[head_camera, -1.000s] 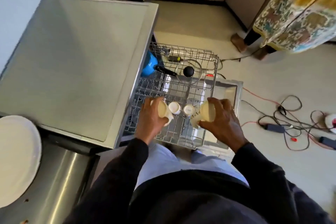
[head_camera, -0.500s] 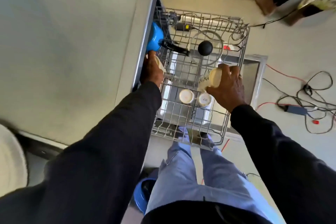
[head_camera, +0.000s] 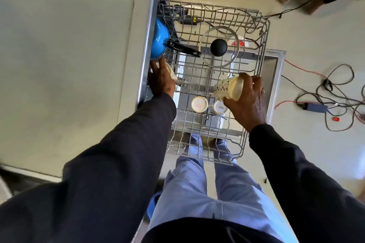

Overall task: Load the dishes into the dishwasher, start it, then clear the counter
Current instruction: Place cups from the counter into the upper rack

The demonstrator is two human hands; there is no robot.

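A second ago both hands held their cups close together over the near middle of the rack. They have since spread apart, and little has shifted in the last half second. The left hand (head_camera: 162,80) grips a cream cup (head_camera: 170,69) at the rack's left edge, beside the counter (head_camera: 59,65) and just on the near side of the blue pan (head_camera: 159,40). The right hand (head_camera: 247,102) grips a patterned cup (head_camera: 227,87), tilted on its side, over the rack's right part. The wire rack (head_camera: 264,49) holds the pan at far left, a glass lid (head_camera: 218,47) in the far middle, and between the hands an upside-down white cup (head_camera: 199,104) beside a second white cup (head_camera: 219,107).
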